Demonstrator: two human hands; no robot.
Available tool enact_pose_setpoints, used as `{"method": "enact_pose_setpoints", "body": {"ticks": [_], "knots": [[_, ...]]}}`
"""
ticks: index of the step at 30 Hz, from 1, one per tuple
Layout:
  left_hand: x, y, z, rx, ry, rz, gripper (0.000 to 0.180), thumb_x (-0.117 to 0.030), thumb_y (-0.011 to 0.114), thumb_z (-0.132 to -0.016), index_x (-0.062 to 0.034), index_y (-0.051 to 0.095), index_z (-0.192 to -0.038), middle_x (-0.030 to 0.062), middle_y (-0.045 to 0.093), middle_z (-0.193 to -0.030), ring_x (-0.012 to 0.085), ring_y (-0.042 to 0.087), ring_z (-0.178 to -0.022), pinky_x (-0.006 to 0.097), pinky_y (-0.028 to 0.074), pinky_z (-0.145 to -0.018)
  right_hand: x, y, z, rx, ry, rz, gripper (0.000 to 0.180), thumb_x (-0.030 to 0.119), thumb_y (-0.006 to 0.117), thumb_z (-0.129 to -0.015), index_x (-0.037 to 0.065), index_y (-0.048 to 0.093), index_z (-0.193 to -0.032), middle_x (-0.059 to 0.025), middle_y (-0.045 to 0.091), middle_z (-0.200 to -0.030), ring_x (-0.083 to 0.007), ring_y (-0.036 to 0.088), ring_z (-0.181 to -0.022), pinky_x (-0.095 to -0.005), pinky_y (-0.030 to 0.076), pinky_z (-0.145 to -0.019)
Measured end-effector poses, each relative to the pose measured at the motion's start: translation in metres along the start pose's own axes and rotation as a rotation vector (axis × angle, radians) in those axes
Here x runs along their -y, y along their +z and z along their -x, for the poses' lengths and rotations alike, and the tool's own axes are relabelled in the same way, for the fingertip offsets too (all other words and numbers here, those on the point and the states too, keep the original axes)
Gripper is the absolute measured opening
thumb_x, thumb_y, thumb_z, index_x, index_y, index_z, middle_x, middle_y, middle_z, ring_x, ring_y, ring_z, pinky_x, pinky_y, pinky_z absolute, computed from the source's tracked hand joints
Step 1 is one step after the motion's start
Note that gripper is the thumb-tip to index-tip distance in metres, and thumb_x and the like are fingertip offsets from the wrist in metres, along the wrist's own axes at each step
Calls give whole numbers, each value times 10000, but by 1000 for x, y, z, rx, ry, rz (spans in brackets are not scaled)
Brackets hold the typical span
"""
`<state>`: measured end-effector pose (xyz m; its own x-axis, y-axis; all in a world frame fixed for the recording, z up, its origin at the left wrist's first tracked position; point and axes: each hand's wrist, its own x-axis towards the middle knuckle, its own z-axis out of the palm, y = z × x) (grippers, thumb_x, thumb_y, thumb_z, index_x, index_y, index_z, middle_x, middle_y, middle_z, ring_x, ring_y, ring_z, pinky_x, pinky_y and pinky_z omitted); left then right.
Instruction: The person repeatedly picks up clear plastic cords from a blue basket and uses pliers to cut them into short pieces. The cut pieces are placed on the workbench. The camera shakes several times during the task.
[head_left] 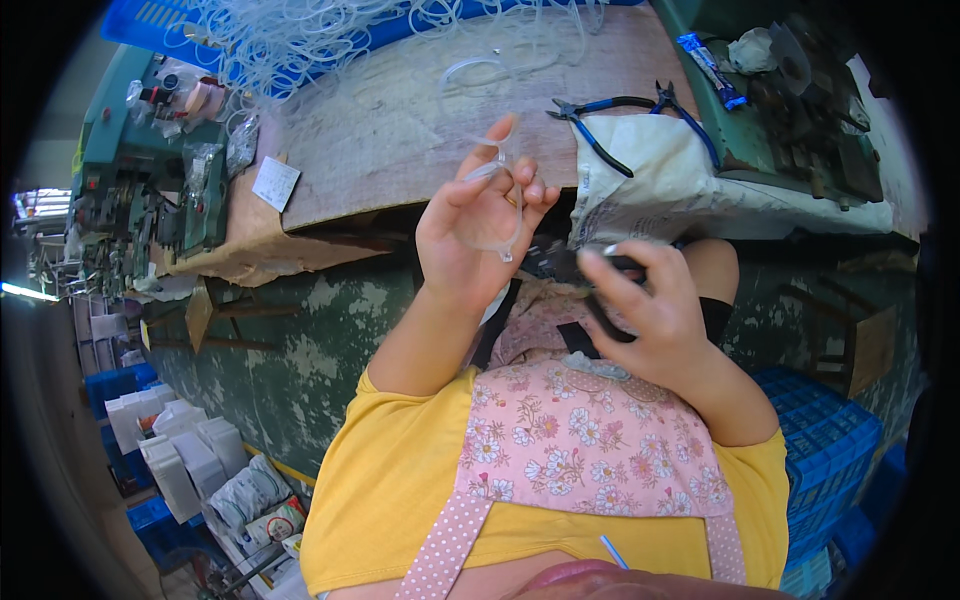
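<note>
My left hand [480,215] is raised over the table's front edge, its fingers closed round a clear plastic piece [517,215] of thin joined loops, which looks like a spectacle frame. Just to its right, my right hand [650,310] grips dark-handled pliers [605,315]. Their blurred head [550,260] points left, close to the lower end of the clear piece; I cannot tell whether they touch. Another clear loop [475,65] lies on the wooden tabletop [370,140] beyond my left hand.
A blue tray [400,50] heaped with clear plastic loops [290,40] stands at the back. Two blue-handled cutters [610,145] [690,120] lie at right by a white sack [640,190]. Green machines [800,140] flank the table. A blue crate [820,440] sits low at right.
</note>
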<state>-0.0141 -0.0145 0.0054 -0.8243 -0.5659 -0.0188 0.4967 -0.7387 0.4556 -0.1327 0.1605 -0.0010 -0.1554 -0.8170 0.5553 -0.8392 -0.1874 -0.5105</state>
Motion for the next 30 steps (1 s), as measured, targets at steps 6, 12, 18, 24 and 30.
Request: {"method": "enact_pose_setpoints", "body": {"ticks": [6,12,18,24,30], "knots": [[4,4,6,20,137,-145,611,-212,483,-877,-31,331,-1440,127,500,-998,221,502,-890,395,391,-972,7,-1,2,207,19,83,728,117,780,-617,216,579,-1309,-108,547,-1055,-264,566,-871,-351,483,-672],[4,4,7,92,224,-181,620,-201,474,-854,-42,344,-1439,98,519,-1005,198,528,-930,410,387,-1017,4,-2,0,259,155,-273,734,92,765,-627,192,565,-1326,-130,538,-1060,-286,577,-888,-365,504,-726],[9,-2,7,48,247,-232,604,-258,472,-887,-45,347,-1438,89,517,-1019,207,527,-935,412,384,-1017,5,-2,0,109,107,-228,758,86,744,-641,170,526,-1361,-146,525,-1075,-323,545,-926,-418,453,-831],[-13,-24,14,5,-15,-886,643,-499,318,-1007,-4,398,-1409,168,573,-1201,286,530,-1179,432,361,-1057,-5,-1,10,199,139,-215,756,4,675,-682,113,462,-1399,-153,513,-1136,-343,526,-1028,-414,422,-901],[-24,-41,-44,233,354,-2016,467,-276,633,-902,-96,542,-1323,181,521,-1341,362,468,-1261,447,348,-1067,-7,-8,15,178,279,-518,678,-69,593,-724,81,471,-1374,-167,523,-1129,-298,578,-955,-333,488,-830]]}}
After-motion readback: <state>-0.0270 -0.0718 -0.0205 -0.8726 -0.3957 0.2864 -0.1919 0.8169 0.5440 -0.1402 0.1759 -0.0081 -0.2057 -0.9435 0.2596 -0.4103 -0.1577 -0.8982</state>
